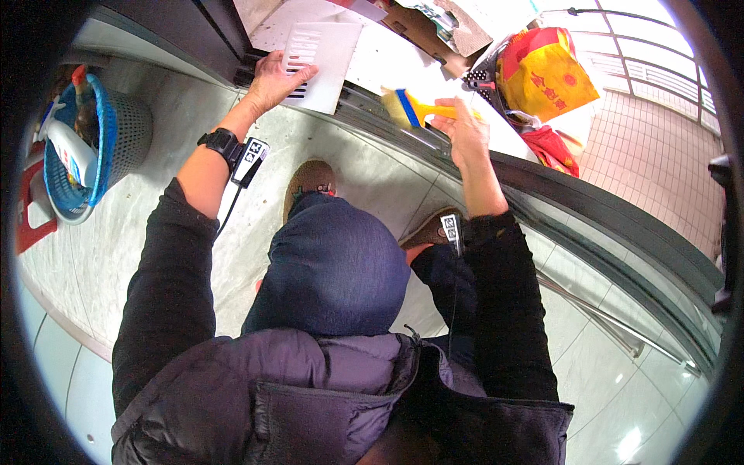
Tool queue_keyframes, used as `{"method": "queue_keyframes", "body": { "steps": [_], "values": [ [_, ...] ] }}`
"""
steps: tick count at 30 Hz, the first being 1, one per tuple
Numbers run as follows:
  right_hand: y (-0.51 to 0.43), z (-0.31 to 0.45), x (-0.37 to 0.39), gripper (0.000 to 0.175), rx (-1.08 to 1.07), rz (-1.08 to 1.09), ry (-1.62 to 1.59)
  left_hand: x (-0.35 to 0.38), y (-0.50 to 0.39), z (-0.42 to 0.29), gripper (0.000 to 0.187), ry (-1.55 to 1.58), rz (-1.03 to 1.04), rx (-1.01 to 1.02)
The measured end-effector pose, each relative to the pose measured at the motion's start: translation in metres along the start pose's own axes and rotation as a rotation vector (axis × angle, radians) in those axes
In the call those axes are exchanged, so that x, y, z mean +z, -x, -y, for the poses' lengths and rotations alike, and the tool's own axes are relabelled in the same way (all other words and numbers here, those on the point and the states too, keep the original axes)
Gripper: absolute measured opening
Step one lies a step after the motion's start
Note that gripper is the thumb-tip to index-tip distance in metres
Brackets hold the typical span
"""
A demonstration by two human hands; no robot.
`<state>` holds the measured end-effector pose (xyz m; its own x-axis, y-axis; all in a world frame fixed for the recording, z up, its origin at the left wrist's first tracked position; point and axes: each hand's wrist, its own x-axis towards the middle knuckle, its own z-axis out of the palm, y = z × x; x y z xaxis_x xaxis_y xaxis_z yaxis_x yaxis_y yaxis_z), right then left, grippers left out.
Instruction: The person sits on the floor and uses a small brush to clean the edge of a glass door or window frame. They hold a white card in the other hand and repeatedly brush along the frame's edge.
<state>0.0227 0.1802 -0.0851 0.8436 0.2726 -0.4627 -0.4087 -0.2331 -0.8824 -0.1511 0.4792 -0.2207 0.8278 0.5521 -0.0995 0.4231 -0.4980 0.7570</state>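
My left hand [279, 81] grips the slotted edge of a white plastic panel [336, 64], which is tilted at the left end of a dark sliding-door track [366, 110]. Thumb and fingers lie over its row of slots. In my right hand [465, 129] is the yellow handle of a flat brush [414, 108] with a blue band and pale bristles. The bristles are over the track, to the right of the panel; they look blurred, and I cannot tell whether they touch it.
A blue-rimmed basket [106, 157] holding a white bottle [72, 151] stands on the tiled floor at left, beside a red-framed object [32, 212]. Past the track are cardboard [418, 29] and a red and yellow bag [540, 75]. A glass door [587, 232] curves along the right.
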Motion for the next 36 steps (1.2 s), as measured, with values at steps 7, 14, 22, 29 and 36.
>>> {"method": "queue_keyframes", "body": {
  "steps": [7, 14, 22, 29, 36],
  "values": [
    [0.023, 0.028, -0.021, 0.028, -0.25, -0.002, 0.1, 0.003, -0.003, 0.004, 0.078, -0.03, -0.004, 0.034],
    [0.038, 0.014, -0.014, 0.034, -0.309, 0.054, 0.994, 0.001, -0.001, -0.003, 0.066, -0.042, -0.018, 0.018],
    [0.027, -0.02, 0.047, 0.033, -0.408, 0.165, 0.931, -0.002, 0.002, -0.009, 0.064, -0.046, -0.055, 0.053],
    [0.029, 0.0, 0.016, 0.025, -0.154, -0.135, -0.304, 0.0, 0.001, -0.006, 0.065, -0.055, -0.073, -0.005],
    [0.043, 0.012, 0.009, 0.02, -0.27, 0.039, 0.181, -0.011, 0.009, -0.02, 0.06, 0.232, 0.003, -0.02]
  ]
}}
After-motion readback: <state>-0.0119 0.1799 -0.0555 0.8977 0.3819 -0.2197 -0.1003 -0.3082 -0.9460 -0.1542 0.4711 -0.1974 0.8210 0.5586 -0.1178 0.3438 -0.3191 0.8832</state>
